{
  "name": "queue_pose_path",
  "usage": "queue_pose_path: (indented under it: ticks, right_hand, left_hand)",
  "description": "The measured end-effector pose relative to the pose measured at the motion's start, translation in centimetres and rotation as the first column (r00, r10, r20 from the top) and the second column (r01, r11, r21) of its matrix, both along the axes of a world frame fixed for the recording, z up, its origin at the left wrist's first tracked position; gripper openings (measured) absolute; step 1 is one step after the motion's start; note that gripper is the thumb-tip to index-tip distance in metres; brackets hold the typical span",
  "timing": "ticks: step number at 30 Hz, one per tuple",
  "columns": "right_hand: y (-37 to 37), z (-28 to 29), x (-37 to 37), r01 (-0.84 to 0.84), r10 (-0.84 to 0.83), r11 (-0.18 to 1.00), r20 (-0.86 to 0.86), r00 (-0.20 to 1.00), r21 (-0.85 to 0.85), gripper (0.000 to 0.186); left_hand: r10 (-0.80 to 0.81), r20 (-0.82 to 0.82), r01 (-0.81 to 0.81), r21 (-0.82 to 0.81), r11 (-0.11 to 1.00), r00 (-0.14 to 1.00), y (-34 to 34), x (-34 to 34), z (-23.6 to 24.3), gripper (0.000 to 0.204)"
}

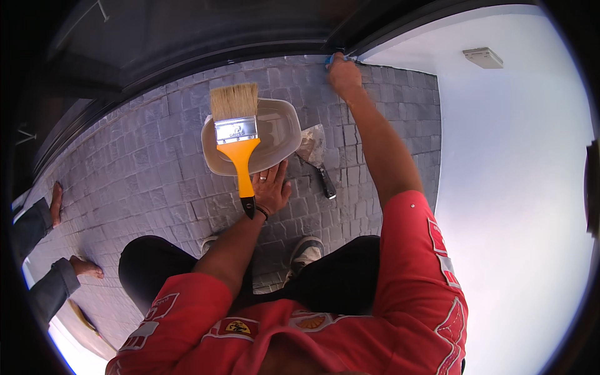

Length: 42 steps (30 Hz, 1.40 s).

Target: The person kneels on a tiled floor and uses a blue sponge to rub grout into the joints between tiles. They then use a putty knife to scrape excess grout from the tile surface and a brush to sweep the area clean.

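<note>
At the far corner, where the dark frame meets the white wall, my right hand (345, 75) is closed with the arm stretched out. A small blue thing (329, 60) shows at its fingers; its kind is too small to make out. My left hand (272, 189), fingers stretched, lies by the near edge of a beige plastic tub (281, 128). Across the tub rests a wide paintbrush (237, 147) with pale bristles, a metal band and a yellow handle whose dark tip reaches over my left hand. Right of the tub, a putty knife (319, 165) with a smeared blade lies on the floor.
Grey stone-patterned flooring (169, 162) spreads around me. A dark frame (275, 47) runs along the far side. On the right rises a white wall (500, 187) with a small pale box (484, 57). At the left, another person's bare feet (86, 267) stand on the floor.
</note>
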State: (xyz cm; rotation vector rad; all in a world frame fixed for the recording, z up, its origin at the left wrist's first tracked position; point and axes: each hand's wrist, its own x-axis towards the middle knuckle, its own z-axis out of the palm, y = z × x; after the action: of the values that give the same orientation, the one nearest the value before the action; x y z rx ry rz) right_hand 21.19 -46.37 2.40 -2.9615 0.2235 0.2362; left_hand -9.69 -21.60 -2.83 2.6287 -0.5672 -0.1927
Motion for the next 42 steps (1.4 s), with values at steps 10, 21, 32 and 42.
queue_pose_path:
  ticks: [10,21,32,42]
  right_hand:
    - [-2.2,2.0,-3.1,-0.256,0.244,0.966,-0.191,0.951,-0.039,0.042]
    - [-2.1,0.3,0.1,-0.241,0.237,0.970,-0.079,0.968,-0.039,0.037]
    - [-3.7,1.6,-1.7,0.068,-0.090,0.990,-0.187,0.978,-0.123,0.040]
    - [-1.8,2.1,0.0,-0.280,0.270,0.960,-0.230,0.935,-0.015,0.045]
  left_hand:
    - [0.016,0.032,-0.015,-0.035,0.999,0.999,0.1,0.2,0.1,0.067]
    - [0.000,-0.001,0.000,0.001,1.000,1.000,0.1,0.1,0.0,0.066]
    - [-0.001,-0.024,0.001,0.002,1.000,1.000,0.0,0.2,0.2,0.066]
    - [-0.005,0.005,0.005,0.007,1.000,1.000,0.1,-0.1,0.0,0.067]
